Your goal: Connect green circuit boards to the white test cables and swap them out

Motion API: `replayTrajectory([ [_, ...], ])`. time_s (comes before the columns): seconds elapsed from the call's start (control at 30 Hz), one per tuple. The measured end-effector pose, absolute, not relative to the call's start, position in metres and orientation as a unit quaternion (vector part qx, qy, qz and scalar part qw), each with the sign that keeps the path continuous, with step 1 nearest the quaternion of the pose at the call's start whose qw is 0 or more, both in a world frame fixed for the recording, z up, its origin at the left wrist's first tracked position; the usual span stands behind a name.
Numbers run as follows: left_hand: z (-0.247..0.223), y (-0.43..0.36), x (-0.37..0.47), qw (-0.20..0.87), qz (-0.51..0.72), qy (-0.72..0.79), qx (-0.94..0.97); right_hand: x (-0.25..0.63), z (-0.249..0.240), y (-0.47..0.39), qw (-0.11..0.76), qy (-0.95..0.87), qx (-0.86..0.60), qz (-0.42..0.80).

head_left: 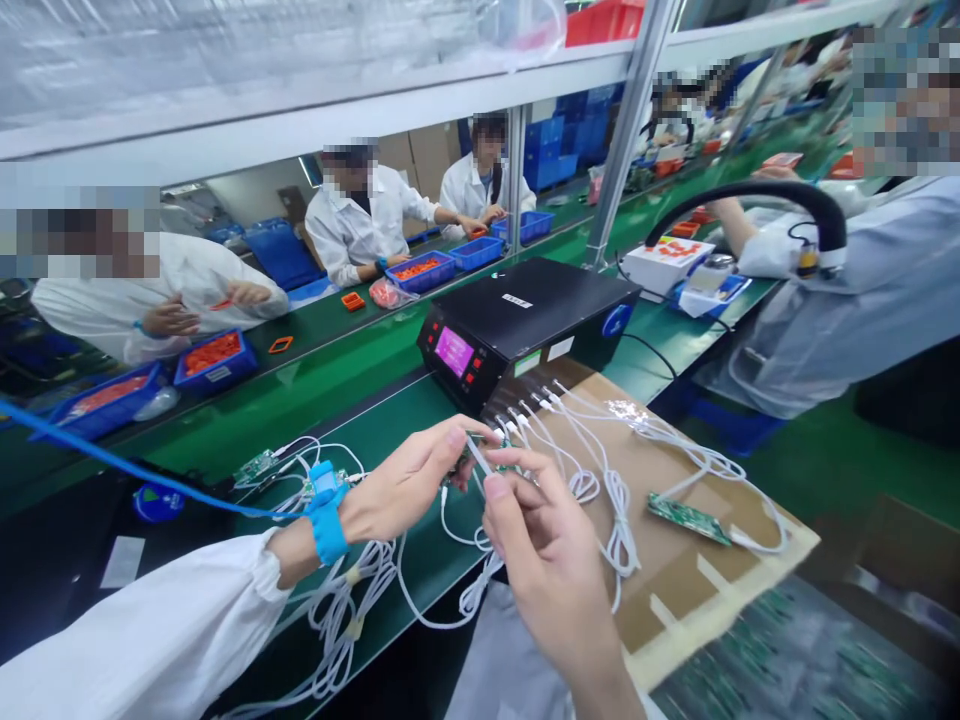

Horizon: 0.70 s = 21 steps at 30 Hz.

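Observation:
My left hand (409, 480), with a blue wrist strap (328, 515), is closed on a green circuit board (474, 440), mostly hidden by the fingers. Close against it, my right hand (551, 535) pinches a thin pale grey strip (478, 456) between thumb and fingers; the strip slants across the board. A white cable (444, 505) hangs below the hands. Just behind them stands a black test box (525, 305) with a lit pink screen (454, 351) and several white cables plugged into its front.
On the right, a brown cardboard sheet (667, 565) carries coiled white cables (619, 530) and another circuit board (688, 518). More boards lie under clear plastic (810, 650) at lower right. Co-workers sit across the green belt (330, 350) beside blue bins (217, 362); another person (862, 280) is at right.

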State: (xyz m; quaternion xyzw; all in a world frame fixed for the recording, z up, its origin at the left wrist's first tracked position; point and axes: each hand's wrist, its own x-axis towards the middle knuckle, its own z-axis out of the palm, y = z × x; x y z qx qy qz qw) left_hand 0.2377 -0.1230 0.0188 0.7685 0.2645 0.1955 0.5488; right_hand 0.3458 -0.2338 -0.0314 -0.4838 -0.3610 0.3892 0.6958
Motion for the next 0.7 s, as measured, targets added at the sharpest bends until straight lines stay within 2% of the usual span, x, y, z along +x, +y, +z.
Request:
replayTrajectory([
  [0.17, 0.009, -0.118, 0.251, 0.602, 0.267, 0.317, 0.683, 0.338, -0.033, -0.241, 0.653, -0.412, -0.516, 0.37],
  [0.33, 0.017, -0.078, 0.258, 0.63, 0.474, 0.371, 0.492, 0.31, -0.044, -0.244, 0.6, -0.459, -0.534, 0.379],
  [0.53, 0.012, -0.084, 0.258, 0.669, 0.446, 0.375, 0.462, 0.285, -0.074, -0.208, 0.523, -0.512, -0.621, 0.281],
  [0.7, -0.004, -0.069, 0.257, 0.643, 0.504, 0.386, 0.429, 0.29, -0.074, -0.191, 0.447, -0.563, -0.662, 0.214],
])
